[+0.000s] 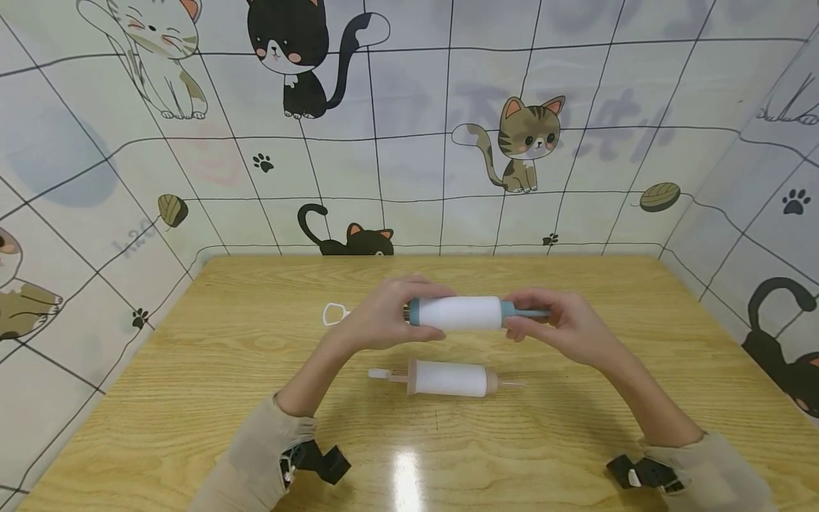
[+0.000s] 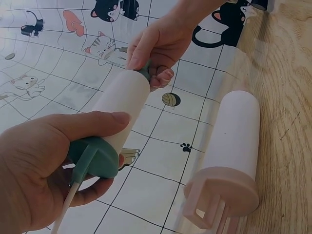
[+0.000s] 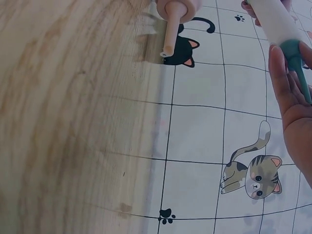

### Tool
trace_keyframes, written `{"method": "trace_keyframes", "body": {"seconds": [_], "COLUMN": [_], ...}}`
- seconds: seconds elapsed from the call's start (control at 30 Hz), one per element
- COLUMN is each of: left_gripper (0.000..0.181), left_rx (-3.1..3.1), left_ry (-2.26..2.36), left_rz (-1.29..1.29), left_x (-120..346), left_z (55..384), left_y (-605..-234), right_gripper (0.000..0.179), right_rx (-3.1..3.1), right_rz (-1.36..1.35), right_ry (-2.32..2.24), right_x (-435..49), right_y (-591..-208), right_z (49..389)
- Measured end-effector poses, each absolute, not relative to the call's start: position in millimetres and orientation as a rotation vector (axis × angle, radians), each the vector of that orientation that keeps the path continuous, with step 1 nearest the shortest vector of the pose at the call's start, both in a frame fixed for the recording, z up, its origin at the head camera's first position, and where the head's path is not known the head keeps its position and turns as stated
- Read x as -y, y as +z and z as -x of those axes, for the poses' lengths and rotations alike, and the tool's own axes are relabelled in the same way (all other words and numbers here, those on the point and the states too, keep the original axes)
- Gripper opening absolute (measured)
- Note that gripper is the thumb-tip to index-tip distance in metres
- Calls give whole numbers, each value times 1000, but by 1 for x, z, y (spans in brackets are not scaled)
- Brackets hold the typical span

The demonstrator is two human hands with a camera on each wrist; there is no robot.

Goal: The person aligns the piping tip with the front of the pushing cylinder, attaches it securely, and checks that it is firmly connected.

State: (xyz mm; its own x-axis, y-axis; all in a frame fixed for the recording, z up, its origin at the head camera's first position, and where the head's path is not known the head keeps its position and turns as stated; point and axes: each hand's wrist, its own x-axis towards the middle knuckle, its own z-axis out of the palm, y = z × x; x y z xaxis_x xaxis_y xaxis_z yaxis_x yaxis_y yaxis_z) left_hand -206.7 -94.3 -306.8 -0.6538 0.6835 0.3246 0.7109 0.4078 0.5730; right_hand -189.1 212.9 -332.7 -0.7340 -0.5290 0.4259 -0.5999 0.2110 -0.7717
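Both hands hold a white cylinder with teal ends [image 1: 459,313] sideways above the table. My left hand [image 1: 387,313] grips its left end, thumb on the white barrel in the left wrist view and fingers round the teal collar [image 2: 100,158]. A white loop [image 1: 334,313] shows beyond this hand. At the other end, my right hand [image 1: 569,323] pinches the teal end piece, whose narrow stem [image 3: 303,84] runs along the palm. Nearer the person, a similar white cylinder with pale pink ends [image 1: 451,378] lies on the table, untouched.
The wooden table [image 1: 256,284] has its far edge against a wall covering [image 1: 409,163] printed with cats and grid lines. Similar printed walls stand on the left and right. A black camera mount sits at each wrist, beside the beige sleeves [image 1: 249,448].
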Motion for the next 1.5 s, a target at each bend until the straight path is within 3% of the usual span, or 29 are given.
{"method": "trace_keyframes", "body": {"seconds": [0.53, 1.1, 1.5], "left_gripper": [53, 52, 52], "left_rx": [2604, 2589, 2581], "left_ry": [-1100, -1186, -1247], "left_rz": [1270, 1287, 1312], "left_x": [93, 98, 100], "left_z": [208, 211, 211], "left_y": [-312, -311, -311], "right_gripper": [20, 49, 42], "right_rx": [2419, 2274, 2184], "right_rz": [-1079, -1134, -1248], "right_ry": [1623, 1402, 1482], "right_x": [-213, -210, -209], "right_y": [-336, -337, -338], "right_z": [190, 188, 187]}}
